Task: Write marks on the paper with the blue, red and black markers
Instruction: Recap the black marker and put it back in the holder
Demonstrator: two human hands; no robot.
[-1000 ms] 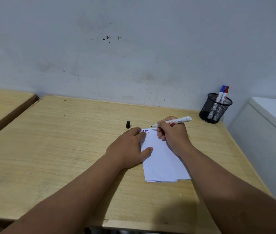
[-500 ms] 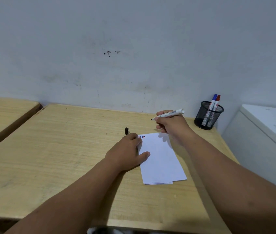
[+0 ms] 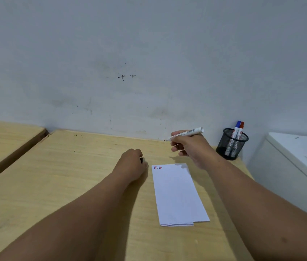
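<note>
My right hand (image 3: 190,147) pinches the uncapped black marker (image 3: 185,133) mid-barrel above the desk (image 3: 73,166); it looks light, rigid, slick plastic. My left hand (image 3: 131,164) curls over its cap (image 3: 141,160) (grip unclear), just beside the thin, slide-prone paper (image 3: 177,194).

Both forearms bare; no sleeves, no jewellery.

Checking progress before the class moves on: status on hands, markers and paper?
Right hand holds uncapped black marker above table. Left hand on black cap. Paper marked at top corner, uncovered. Blue and red markers in mesh cup.
</note>
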